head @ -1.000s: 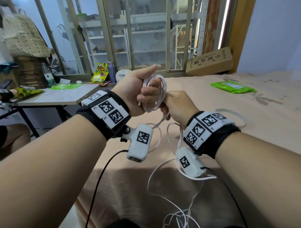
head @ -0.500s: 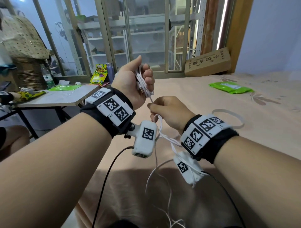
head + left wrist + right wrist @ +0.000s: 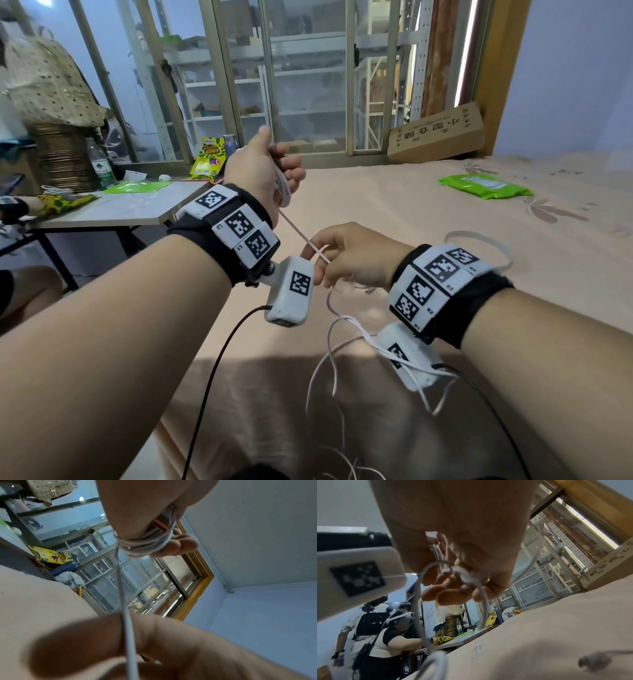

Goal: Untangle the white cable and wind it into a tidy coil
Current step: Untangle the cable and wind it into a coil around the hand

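While the left hand (image 3: 260,164) is raised above the bed (image 3: 428,212), its fingers (image 3: 291,171) are curled around a small bundle of loops of the white cable (image 3: 310,244), and the thumb points up beside them. From the left wrist view, several turns of the cable (image 3: 147,543) lie around the palm, just below the curled fingertips (image 3: 185,543), and an orange-tipped connector (image 3: 160,525) shows inside the grip, against the loops.

From under these fingers one taut strand goes down and to the right, to the right hand (image 3: 356,257), which is lower and nearer to the person. The right fingers (image 3: 313,255) are bent and pinch this strand between thumb and forefinger. In the right wrist view the cable (image 3: 481,588) passes under the curled right fingers (image 3: 450,592) and makes an arc below them. Below the right hand, the loose part of the cable hangs down, crosses the white camera unit (image 3: 411,359) under the right wrist, and falls in tangled curves onto the bed close to the person.

Far beyond both hands, a green packet (image 3: 486,185) lies on the bed, and a cardboard box (image 3: 438,133) leans at the window. To the left of the left fingers stands a worktop (image 3: 113,209) with a water bottle (image 3: 101,164) and a snack bag (image 3: 209,161)
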A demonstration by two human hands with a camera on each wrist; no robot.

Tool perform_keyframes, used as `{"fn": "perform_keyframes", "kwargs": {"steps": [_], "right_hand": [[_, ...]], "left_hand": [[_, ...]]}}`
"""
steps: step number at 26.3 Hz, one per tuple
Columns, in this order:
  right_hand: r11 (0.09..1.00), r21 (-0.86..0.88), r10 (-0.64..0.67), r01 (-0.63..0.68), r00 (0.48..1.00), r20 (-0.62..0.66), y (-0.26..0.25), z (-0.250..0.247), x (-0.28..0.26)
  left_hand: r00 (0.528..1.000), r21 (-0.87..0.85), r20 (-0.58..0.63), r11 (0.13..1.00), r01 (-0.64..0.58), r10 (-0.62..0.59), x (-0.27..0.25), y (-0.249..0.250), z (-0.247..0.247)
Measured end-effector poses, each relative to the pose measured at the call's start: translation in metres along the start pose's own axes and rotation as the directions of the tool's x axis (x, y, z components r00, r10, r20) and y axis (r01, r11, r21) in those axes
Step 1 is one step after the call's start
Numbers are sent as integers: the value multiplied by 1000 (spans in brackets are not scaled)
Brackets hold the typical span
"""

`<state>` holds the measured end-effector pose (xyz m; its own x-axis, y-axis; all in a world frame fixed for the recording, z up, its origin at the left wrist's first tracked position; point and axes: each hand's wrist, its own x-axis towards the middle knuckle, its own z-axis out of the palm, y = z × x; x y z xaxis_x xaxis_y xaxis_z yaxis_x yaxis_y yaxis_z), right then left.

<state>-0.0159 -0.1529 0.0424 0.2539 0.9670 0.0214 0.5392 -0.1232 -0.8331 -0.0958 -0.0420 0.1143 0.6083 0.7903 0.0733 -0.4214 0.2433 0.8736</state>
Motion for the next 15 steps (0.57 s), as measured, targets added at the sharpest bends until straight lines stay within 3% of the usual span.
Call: {"fn": "perform_keyframes", "kwargs": {"steps": [2,5,8,11,13,15], "right_hand": [[1000,-29,6,-8,998,-57,-1,-1,-3],[1000,20,-3,8,968,-250,-2,-4,-2],[993,90,-38,80,915,-402,-6,-4,2],[989,73,-78,126,880,-468,-9,-2,4],[993,36,-78,110,866,-494,-10,-4,4],[995,-51,-99,84,855,-509,-11,-7,3]], "left_hand": [[999,95,-41,996,-5,9,4,1,-4],[998,195,-70,981,10,4,8,-6,-8],[999,436,-39,900,-3,22,5,-18,-5],[994,645,55,756,-108,94,6,-27,-7],[982,791,139,583,-186,125,6,-29,-11],[979,886,193,417,-201,63,1,-30,-12]]}}
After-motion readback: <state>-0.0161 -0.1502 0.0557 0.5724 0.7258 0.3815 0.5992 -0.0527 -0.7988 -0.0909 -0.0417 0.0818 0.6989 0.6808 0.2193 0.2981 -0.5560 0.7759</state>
